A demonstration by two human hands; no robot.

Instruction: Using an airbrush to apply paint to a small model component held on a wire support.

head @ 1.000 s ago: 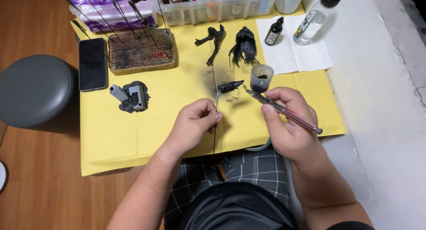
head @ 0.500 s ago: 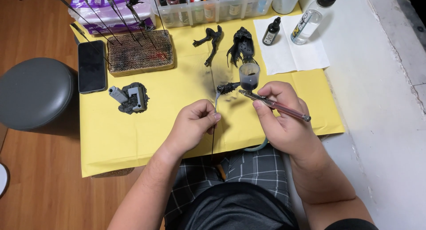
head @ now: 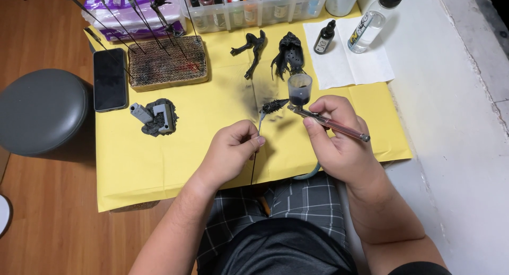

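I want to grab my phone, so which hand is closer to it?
Left. The left hand is to the right of the phone and a bit nearer the body; the right hand, holding the airbrush, is farther right.

yellow paper (head: 175, 163), black miniature part (head: 274, 106), grey stool (head: 40, 110)

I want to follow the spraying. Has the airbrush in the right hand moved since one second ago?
Yes. The airbrush has moved up and left across the yellow paper, closer to the black figure part lying above it.

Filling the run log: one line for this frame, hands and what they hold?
left hand: pinches clip stick with small black part | right hand: holds airbrush, nozzle at part | yellow sheet beneath
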